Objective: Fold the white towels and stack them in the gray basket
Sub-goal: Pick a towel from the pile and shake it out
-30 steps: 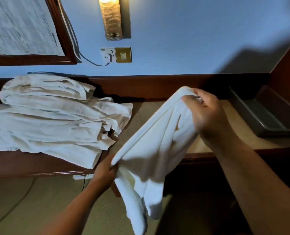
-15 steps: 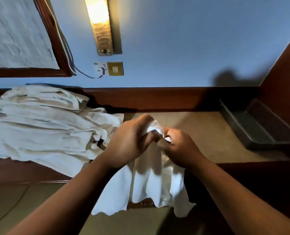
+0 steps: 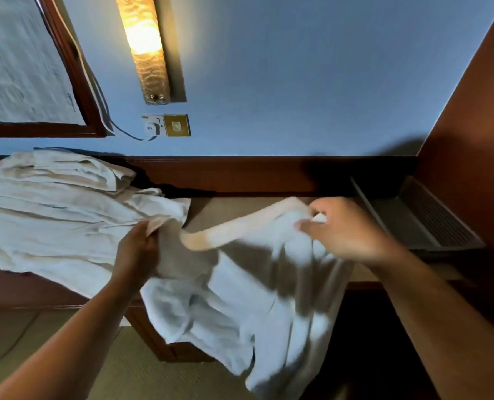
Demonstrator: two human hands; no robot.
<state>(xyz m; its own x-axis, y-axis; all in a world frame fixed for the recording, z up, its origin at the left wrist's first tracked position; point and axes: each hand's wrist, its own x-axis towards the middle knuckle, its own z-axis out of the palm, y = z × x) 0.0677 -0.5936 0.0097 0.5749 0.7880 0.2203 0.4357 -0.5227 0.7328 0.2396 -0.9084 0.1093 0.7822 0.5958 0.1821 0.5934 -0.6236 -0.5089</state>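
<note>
Presently, left hand (image 3: 137, 249) and right hand (image 3: 347, 229) each pinch the top edge of a white towel (image 3: 240, 284) hanging over the bench's (image 3: 225, 209) near edge. The first fold likely comes next, corners brought together. The gray basket (image 3: 413, 223) waits far right.

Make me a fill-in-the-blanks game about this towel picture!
Both the left hand and right hand grip one white ____.
The pile of towels lies on the ____ side.
The gray basket sits at the ____ end of the desk.
The wall lamp is switched ____.
Missing words: towel, left, right, on.
</note>
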